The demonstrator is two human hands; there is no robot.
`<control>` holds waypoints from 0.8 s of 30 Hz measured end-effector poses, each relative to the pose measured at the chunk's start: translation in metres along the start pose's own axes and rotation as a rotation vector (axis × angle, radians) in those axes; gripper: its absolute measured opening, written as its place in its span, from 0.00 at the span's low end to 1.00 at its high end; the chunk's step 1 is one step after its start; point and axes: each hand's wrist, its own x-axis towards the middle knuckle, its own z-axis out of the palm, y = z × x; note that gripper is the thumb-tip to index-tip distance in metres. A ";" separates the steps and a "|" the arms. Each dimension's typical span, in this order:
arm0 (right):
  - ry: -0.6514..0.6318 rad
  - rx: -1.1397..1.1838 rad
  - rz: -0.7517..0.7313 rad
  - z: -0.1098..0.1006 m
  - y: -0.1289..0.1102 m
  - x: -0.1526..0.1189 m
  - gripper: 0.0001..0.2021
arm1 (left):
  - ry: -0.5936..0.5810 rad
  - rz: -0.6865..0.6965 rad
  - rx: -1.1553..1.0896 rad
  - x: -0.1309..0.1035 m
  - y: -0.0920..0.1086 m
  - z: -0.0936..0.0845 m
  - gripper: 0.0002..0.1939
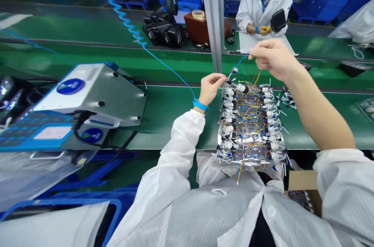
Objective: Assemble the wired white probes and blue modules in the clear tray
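A tray (251, 163) of several small wired assemblies lies before me, over the bench's front edge. White cylindrical parts with black ends line both sides, and thin coloured wires (251, 116) tangle across the middle. At its far left corner my left hand (210, 88) is pinched closed beside a white strip; what the fingertips hold is too small to make out. My right hand (273, 57), raised above the far side, pinches the upper end of a blue wire (243, 59). That wire runs down to a small white connector (235, 70) close to my left fingertips.
At left stands a grey-and-blue machine (117, 91) with a keypad. A coiled blue cord (125, 21) reaches my left wristband (200, 104). Loose small parts (288, 99) lie right of the tray. A metal post (214, 17) rises behind; a co-worker (263, 9) sits across.
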 end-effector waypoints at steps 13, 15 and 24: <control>-0.051 -0.242 0.055 0.033 0.092 0.074 0.16 | 0.251 -0.171 0.005 -0.001 -0.106 -0.022 0.17; 0.006 -0.250 0.037 0.031 0.100 0.075 0.13 | 0.273 -0.150 0.005 0.001 -0.109 -0.020 0.17; 0.161 -0.334 0.023 0.010 0.117 0.081 0.09 | 0.327 -0.136 0.038 0.005 -0.109 -0.011 0.16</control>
